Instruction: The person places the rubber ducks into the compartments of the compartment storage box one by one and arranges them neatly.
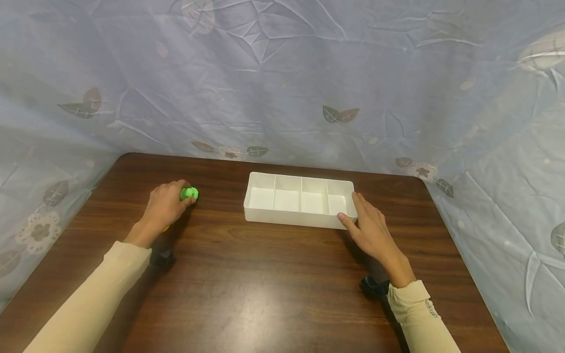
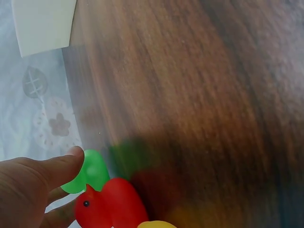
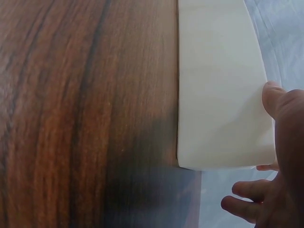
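Note:
At the table's left, my left hand [image 1: 164, 207] pinches a small bright green toy duck [image 1: 189, 194] between thumb and fingers. The left wrist view shows the thumb against this green duck [image 2: 95, 172]. Close by that hand is a red toy duck [image 2: 116, 204] with a black eye, and a yellow thing [image 2: 156, 224] is cut off by the frame edge. In the head view the hand hides the red duck. My right hand [image 1: 370, 229] holds the right end of a white tray [image 1: 289, 217], thumb at its front rim and fingers along the end wall.
The tray has several compartments in a row, with nothing visible in them. It stands toward the back of the dark wooden table [image 1: 247, 274]. A patterned pale blue cloth [image 1: 282, 88] hangs behind the table and along both sides.

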A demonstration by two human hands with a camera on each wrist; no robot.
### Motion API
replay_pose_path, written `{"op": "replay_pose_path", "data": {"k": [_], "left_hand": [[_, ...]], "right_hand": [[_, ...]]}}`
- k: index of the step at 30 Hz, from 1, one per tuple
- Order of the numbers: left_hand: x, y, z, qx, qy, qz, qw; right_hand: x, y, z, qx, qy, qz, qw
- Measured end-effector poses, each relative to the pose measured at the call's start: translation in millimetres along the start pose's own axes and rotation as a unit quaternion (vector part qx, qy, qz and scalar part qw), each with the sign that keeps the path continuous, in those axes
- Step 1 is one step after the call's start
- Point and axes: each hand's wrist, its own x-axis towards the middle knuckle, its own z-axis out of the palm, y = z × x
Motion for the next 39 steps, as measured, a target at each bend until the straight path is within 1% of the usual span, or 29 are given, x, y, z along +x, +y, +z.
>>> {"op": "replay_pose_path", "data": {"k": [7,14,21,29,33,39], "left_hand": [[1.1,6.2,-3.8,-0.003,0.000,0.004,1.0000],[5.4,16.1,-7.9,-0.002,0.014,0.020,0.9997],[11.9,32.7,-11.5,0.000,0.007,0.023,0.9997],[15.8,52.1,-7.8,-0.009,0.005,0.032,0.9994],[17.4,58.3,-6.0,-0.010,0.010,0.033,0.9994],[19.0,69.1,-8.5,-0.015,0.023,0.042,0.9987]], "right_hand": [[1.4,-2.4,-2.2,0.004,0.001,-0.001,1.0000],[3.9,-2.8,-3.5,0.001,-0.001,0.004,1.0000],[2.9,-1.0,-4.5,0.007,-0.002,0.005,1.0000],[-1.2,1.6,-4.6,0.018,-0.004,0.015,0.9997],[-1.1,0.8,-4.0,0.022,-0.007,0.014,0.9996],[-0.9,-0.2,-3.2,0.030,-0.006,0.015,0.9994]]}}
